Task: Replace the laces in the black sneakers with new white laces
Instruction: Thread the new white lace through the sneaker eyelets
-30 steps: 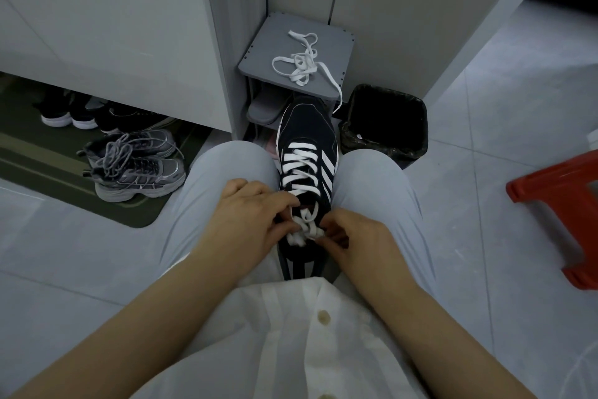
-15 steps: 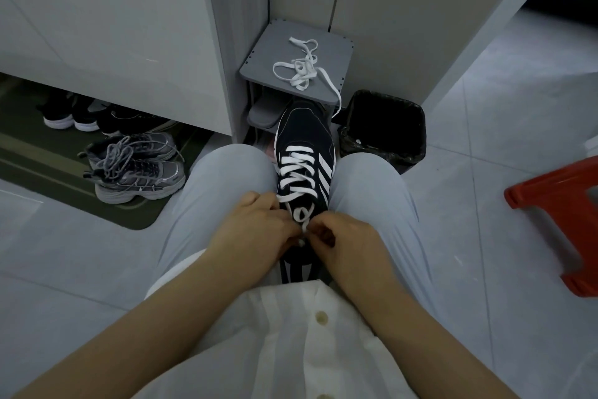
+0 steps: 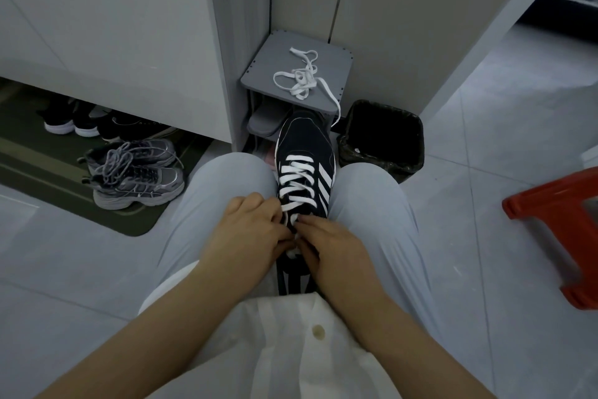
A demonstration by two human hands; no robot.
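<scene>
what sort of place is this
Probably a home entryway: grey sneakers sit on a doormat, more shoes are tucked under the cabinet, and a small shoe rack stands in the corner.

The black sneaker has a matt, suede-like cloth upper, and its laces are flat white woven cloth. The grey shelf looks like matt plastic, the red stool glossy plastic. The floor tiles are smooth with a faint sheen; the grey trainers have shiny silvery panels.
</scene>
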